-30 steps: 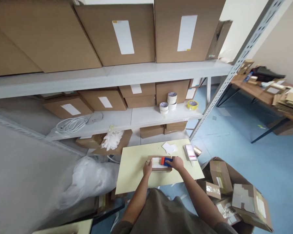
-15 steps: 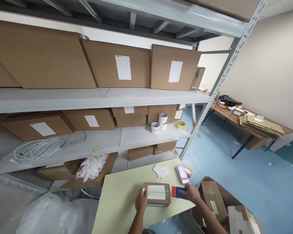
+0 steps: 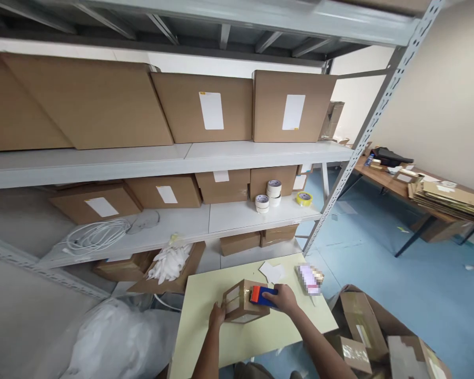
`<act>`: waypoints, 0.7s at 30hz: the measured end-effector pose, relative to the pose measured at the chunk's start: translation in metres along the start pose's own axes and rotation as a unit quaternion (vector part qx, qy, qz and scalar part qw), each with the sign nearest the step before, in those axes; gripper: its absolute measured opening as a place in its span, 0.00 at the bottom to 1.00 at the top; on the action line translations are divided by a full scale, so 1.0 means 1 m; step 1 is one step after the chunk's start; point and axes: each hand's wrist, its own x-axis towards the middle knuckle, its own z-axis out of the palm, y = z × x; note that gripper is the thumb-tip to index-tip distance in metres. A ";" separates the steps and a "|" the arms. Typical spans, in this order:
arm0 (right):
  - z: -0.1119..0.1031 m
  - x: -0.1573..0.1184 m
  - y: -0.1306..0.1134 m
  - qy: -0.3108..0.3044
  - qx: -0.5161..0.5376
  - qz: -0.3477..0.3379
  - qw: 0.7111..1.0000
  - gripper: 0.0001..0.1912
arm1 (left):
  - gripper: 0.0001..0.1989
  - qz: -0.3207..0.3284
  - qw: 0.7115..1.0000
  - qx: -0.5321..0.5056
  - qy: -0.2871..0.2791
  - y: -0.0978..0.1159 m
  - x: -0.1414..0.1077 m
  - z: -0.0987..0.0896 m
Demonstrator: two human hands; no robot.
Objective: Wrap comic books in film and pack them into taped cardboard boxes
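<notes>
A small brown cardboard box (image 3: 240, 313) stands on the pale yellow table (image 3: 205, 347), turned at an angle. It carries white labels and shiny tape over its edge. My left hand (image 3: 216, 316) grips the box at its left side, with part of the fingers hidden. My right hand (image 3: 285, 299) is closed round a blue hand tool (image 3: 267, 296) with an orange-red end, whose exact kind I cannot make out. That coloured end is against or just over the right part of the box.
White paper pieces (image 3: 272, 271) and a blurred-out item (image 3: 309, 279) lie at the table's back right. A large open carton (image 3: 342, 302) holding boxes stands right of the table. Shelves (image 3: 233, 216) ahead bear boxes, tape rolls (image 3: 274, 192) and a coiled cable (image 3: 98, 237).
The box has been turned, and a taped edge now shows. My right hand has brought the blue tool left to the box. The camera view has shifted slightly.
</notes>
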 end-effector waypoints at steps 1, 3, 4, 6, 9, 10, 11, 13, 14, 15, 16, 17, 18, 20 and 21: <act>0.002 0.002 -0.014 0.000 0.000 -0.008 1.000 0.24 | 0.22 -0.003 1.000 -0.012 0.003 0.002 0.000 -0.008; 0.004 0.006 -0.037 -0.006 -0.005 -0.020 1.000 0.24 | 0.23 0.008 0.999 -0.049 0.012 0.009 -0.004 -0.020; 0.005 0.008 -0.047 -0.014 -0.008 -0.025 1.000 0.24 | 0.24 0.029 0.997 -0.077 0.009 0.014 -0.007 -0.023; 0.006 0.009 -0.065 -0.034 -0.013 -0.040 0.999 0.25 | 0.26 0.070 0.989 -0.127 -0.024 0.024 -0.018 -0.025; 0.009 0.005 -0.086 -0.055 -0.023 -0.054 0.997 0.27 | 0.31 0.069 0.977 -0.196 -0.045 0.035 -0.036 -0.020; 0.010 0.003 -0.091 -0.057 -0.026 -0.054 0.997 0.27 | 0.34 0.065 0.975 -0.207 -0.042 0.036 -0.041 -0.018; 0.011 0.001 -0.094 -0.057 -0.030 -0.052 0.997 0.28 | 0.36 0.057 0.975 -0.213 -0.037 0.037 -0.045 -0.016; 0.012 -0.003 -0.096 -0.055 -0.036 -0.048 0.997 0.28 | 0.39 0.064 0.971 -0.228 -0.040 0.035 -0.051 -0.012; 0.012 -0.005 -0.095 -0.052 -0.039 -0.047 0.997 0.27 | 0.39 0.075 0.968 -0.235 -0.051 0.035 -0.054 -0.009; 0.010 -0.006 -0.092 -0.051 -0.041 -0.046 0.997 0.27 | 0.39 0.089 0.965 -0.240 -0.065 0.034 -0.056 -0.005; 0.008 -0.007 -0.087 -0.050 -0.043 -0.045 0.997 0.27 | 0.38 0.101 0.963 -0.238 -0.078 0.035 -0.059 0.000; 0.005 -0.007 -0.080 -0.051 -0.044 -0.043 0.997 0.27 | 0.37 0.106 0.964 -0.227 -0.087 0.036 -0.062 0.007; 0.001 -0.007 -0.073 -0.051 -0.046 -0.040 0.997 0.27 | 0.36 0.104 0.969 -0.208 -0.089 0.039 -0.065 0.015; -0.007 -0.007 -0.054 -0.049 -0.049 -0.030 0.997 0.26 | 0.34 0.089 0.981 -0.157 -0.075 0.045 -0.072 0.035; -0.012 -0.007 -0.043 -0.045 -0.049 -0.023 0.997 0.26 | 0.33 0.084 0.985 -0.135 -0.069 0.049 -0.076 0.046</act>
